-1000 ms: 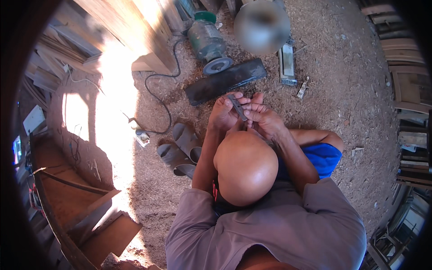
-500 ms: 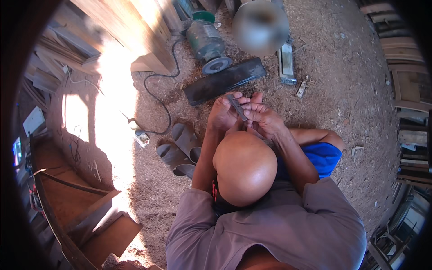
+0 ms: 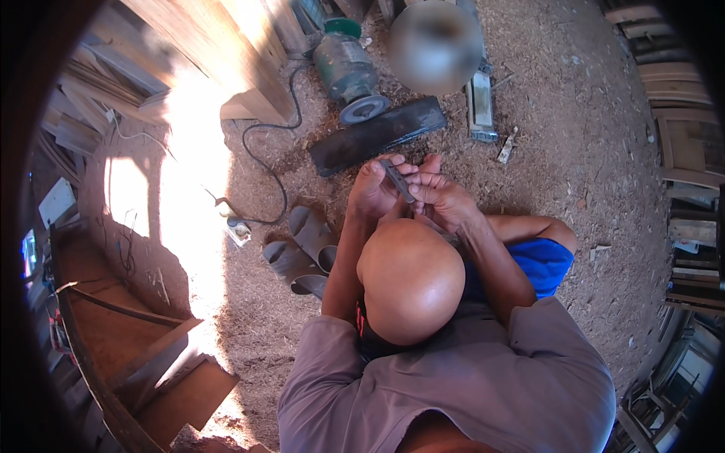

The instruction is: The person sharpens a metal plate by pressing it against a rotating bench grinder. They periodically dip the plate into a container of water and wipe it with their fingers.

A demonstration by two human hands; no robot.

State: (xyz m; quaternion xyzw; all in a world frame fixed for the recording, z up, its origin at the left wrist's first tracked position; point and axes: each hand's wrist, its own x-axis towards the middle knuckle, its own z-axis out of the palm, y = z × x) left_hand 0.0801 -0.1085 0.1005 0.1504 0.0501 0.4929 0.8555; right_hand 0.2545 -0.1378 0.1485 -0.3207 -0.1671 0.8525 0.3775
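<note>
A narrow, flat, dark grey bar (image 3: 397, 181) is held up at a slant between my two hands, just beyond my bent knee. My left hand (image 3: 370, 190) is closed on its far end, the thumb and fingertips pinching it. My right hand (image 3: 447, 199) grips the near end with thumb and fingers. What exactly the bar is, I cannot make out. Just past my fingers lies a long, dark block (image 3: 379, 136) with a wet-looking surface, apart from both hands.
Behind the block stands a green-grey bench grinder (image 3: 346, 68) with a disc wheel. Its black cable (image 3: 260, 162) curls toward a socket (image 3: 239, 232). Dark footwear (image 3: 300, 253) sits at my left. A whitish rectangular tool (image 3: 480, 106) and a blurred round thing (image 3: 435, 47) are beyond; timber (image 3: 226, 53) leans far left.
</note>
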